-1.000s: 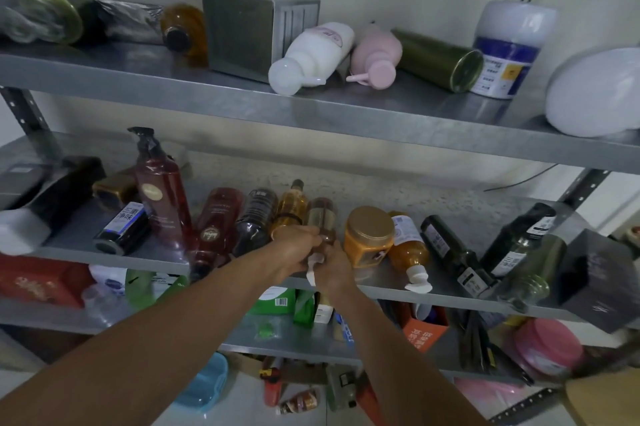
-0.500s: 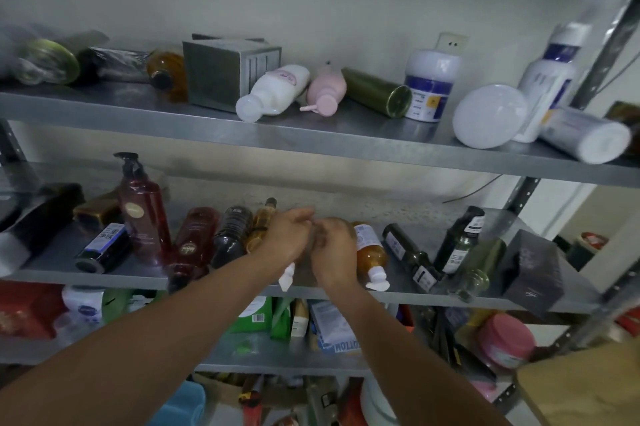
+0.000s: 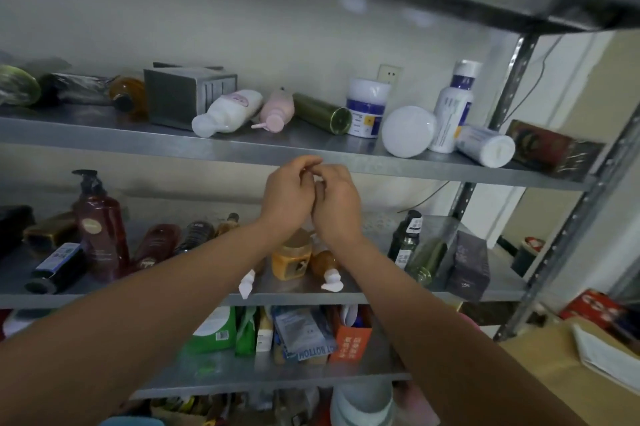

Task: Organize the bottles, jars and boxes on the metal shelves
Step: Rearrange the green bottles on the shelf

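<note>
Hovering before shelf edge [image 3: 138,144], left hand [image 3: 289,195], right hand [image 3: 338,206] curled together, grasp unclear

Upper shelf [image 3: 104,140], left to right: box [image 3: 180,96], capped bottle [image 3: 228,110] on its side just beside it, small pump bottle [image 3: 277,109] lying next, then canister [image 3: 318,110] on its side, tub [image 3: 367,107] upright, tipped jar [image 3: 408,129] in front and right of that, tall bottle [image 3: 453,107] standing behind. Lower shelf [image 3: 505,292]: big pump bottle [image 3: 98,228] upright at left, lying bottles [image 3: 157,245] right of it, lidded jar [image 3: 291,256] mid-shelf near the front edge, carton [image 3: 467,259] far right.
</note>
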